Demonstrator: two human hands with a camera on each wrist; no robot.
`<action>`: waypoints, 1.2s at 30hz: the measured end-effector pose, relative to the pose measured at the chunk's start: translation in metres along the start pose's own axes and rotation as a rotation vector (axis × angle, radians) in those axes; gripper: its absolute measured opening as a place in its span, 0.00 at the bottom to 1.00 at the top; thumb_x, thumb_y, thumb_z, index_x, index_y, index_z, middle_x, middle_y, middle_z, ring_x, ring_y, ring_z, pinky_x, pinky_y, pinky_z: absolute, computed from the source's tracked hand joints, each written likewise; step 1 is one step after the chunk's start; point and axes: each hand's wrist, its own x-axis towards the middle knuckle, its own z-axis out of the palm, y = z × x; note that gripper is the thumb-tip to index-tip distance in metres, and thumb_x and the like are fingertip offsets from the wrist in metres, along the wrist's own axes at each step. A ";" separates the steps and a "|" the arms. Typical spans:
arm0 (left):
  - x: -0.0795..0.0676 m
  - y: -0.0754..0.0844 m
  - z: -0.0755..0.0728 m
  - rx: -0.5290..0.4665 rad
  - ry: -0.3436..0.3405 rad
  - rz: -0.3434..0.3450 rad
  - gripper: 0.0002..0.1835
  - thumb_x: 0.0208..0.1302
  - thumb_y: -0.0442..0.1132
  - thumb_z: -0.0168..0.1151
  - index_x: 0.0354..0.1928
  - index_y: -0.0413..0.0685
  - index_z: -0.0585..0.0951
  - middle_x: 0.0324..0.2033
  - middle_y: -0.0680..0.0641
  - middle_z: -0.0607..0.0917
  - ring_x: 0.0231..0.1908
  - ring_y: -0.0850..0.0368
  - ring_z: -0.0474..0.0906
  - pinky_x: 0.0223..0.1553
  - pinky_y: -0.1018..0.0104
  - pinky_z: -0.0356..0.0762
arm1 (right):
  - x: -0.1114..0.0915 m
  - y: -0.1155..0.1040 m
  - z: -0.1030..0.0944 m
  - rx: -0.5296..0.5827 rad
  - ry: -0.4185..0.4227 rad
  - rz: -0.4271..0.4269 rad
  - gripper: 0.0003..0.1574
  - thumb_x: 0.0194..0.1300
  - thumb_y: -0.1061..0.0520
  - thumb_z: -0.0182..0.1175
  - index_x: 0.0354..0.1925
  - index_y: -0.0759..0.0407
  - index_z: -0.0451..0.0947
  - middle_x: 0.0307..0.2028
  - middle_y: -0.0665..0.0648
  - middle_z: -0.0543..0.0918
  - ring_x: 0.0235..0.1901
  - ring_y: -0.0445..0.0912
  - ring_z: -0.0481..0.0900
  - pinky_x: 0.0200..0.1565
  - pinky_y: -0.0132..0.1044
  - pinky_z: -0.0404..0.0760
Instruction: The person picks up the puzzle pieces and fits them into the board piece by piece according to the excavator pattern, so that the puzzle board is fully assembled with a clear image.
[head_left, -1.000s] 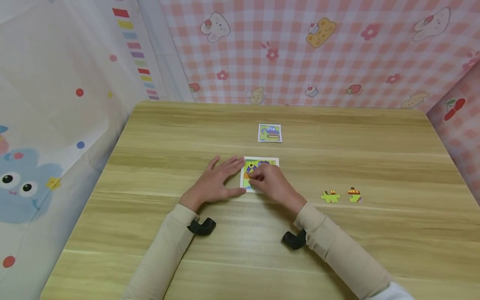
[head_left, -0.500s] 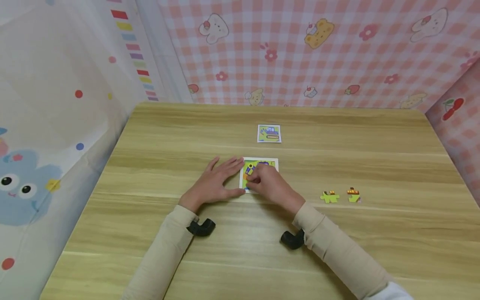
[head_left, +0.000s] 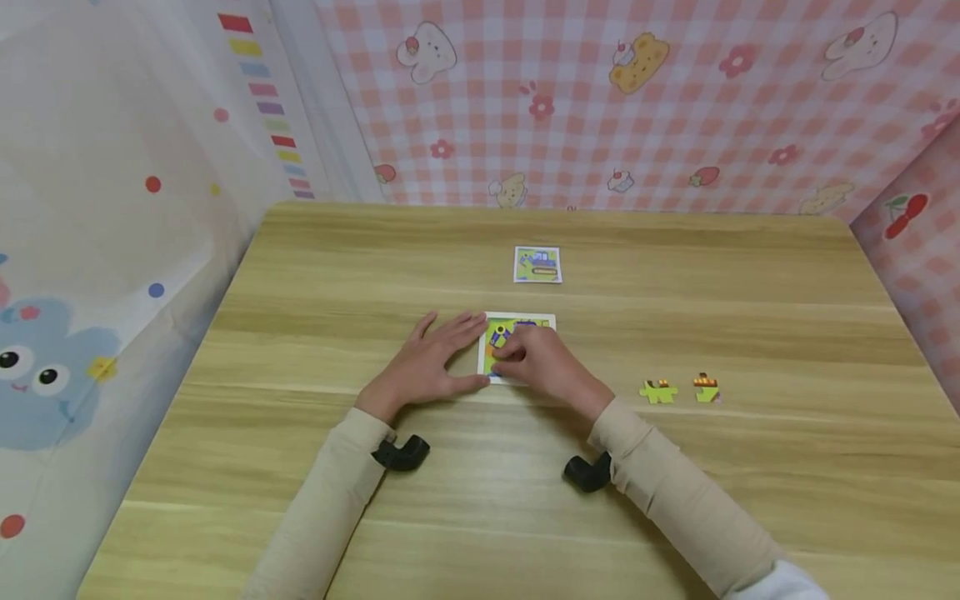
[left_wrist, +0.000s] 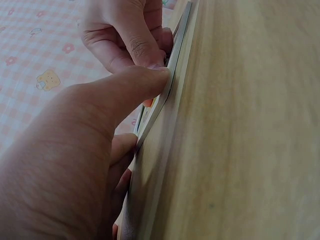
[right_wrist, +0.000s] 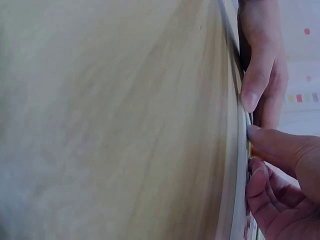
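A white-bordered jigsaw board (head_left: 517, 316) with a green, blue and yellow picture lies flat on the wooden table. My left hand (head_left: 427, 367) lies with fingers spread along its left side, fingertips and thumb touching the border. Over the middle of the board, my right hand (head_left: 551, 362) curls its thumb and index finger down at a jigsaw piece, mostly covered by the fingers. In the right wrist view, a bit of orange (right_wrist: 254, 150) shows between that thumb and index finger. The left wrist view shows the left thumb (left_wrist: 145, 82) against the board's edge.
Two loose jigsaw pieces, one green-yellow (head_left: 658, 392) and one with a brown-orange strip (head_left: 707, 389), lie to the right. A small picture card (head_left: 537, 265) of a blue digger lies behind the board. A pink checked cloth (head_left: 585, 125) hangs behind the table (head_left: 360, 258).
The right hand's fingers have shifted slightly over the left middle of the board. The left hand stays at the board's edge, and the loose pieces and card have not moved.
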 end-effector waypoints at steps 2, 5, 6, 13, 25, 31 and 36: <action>0.000 0.000 0.000 0.001 0.001 0.000 0.49 0.66 0.69 0.58 0.82 0.55 0.57 0.81 0.55 0.56 0.80 0.55 0.47 0.79 0.46 0.27 | 0.000 0.000 0.000 -0.002 0.001 0.005 0.10 0.62 0.64 0.73 0.43 0.67 0.90 0.35 0.57 0.88 0.35 0.44 0.79 0.38 0.35 0.80; 0.000 0.000 -0.001 0.004 0.001 0.000 0.49 0.67 0.70 0.58 0.82 0.55 0.57 0.81 0.55 0.56 0.80 0.56 0.47 0.79 0.47 0.26 | -0.001 -0.001 0.001 -0.002 0.008 0.021 0.12 0.63 0.63 0.73 0.44 0.66 0.90 0.35 0.57 0.88 0.35 0.44 0.79 0.38 0.34 0.80; 0.000 0.000 0.000 0.004 0.000 0.000 0.49 0.67 0.70 0.57 0.82 0.55 0.57 0.81 0.55 0.56 0.80 0.56 0.47 0.79 0.47 0.26 | -0.002 -0.001 0.001 -0.003 0.010 0.025 0.12 0.63 0.63 0.73 0.45 0.66 0.90 0.35 0.56 0.88 0.34 0.43 0.79 0.37 0.34 0.80; 0.000 0.000 0.002 0.008 0.002 0.006 0.49 0.66 0.70 0.57 0.82 0.56 0.57 0.81 0.55 0.56 0.80 0.56 0.47 0.78 0.47 0.26 | -0.005 -0.003 0.003 -0.002 0.046 0.035 0.13 0.61 0.63 0.74 0.45 0.67 0.90 0.28 0.53 0.85 0.31 0.42 0.77 0.34 0.33 0.78; 0.001 0.001 0.004 0.013 -0.008 0.004 0.49 0.66 0.70 0.57 0.82 0.56 0.57 0.81 0.55 0.55 0.80 0.56 0.46 0.78 0.46 0.26 | -0.017 0.003 -0.017 0.058 0.071 0.027 0.10 0.73 0.58 0.66 0.47 0.63 0.83 0.27 0.50 0.80 0.28 0.43 0.75 0.29 0.33 0.76; 0.001 0.000 0.003 0.020 -0.011 0.004 0.50 0.65 0.71 0.57 0.82 0.56 0.56 0.81 0.54 0.55 0.81 0.54 0.46 0.78 0.45 0.25 | -0.042 0.018 -0.059 -0.012 0.133 0.068 0.12 0.74 0.58 0.64 0.50 0.65 0.84 0.32 0.54 0.84 0.31 0.45 0.79 0.33 0.36 0.80; 0.000 -0.001 0.002 0.027 0.002 0.002 0.50 0.65 0.71 0.58 0.82 0.56 0.56 0.81 0.54 0.55 0.80 0.54 0.47 0.78 0.45 0.26 | -0.069 0.036 -0.088 -0.094 0.194 0.107 0.12 0.76 0.57 0.61 0.48 0.64 0.86 0.36 0.55 0.86 0.35 0.46 0.80 0.38 0.37 0.81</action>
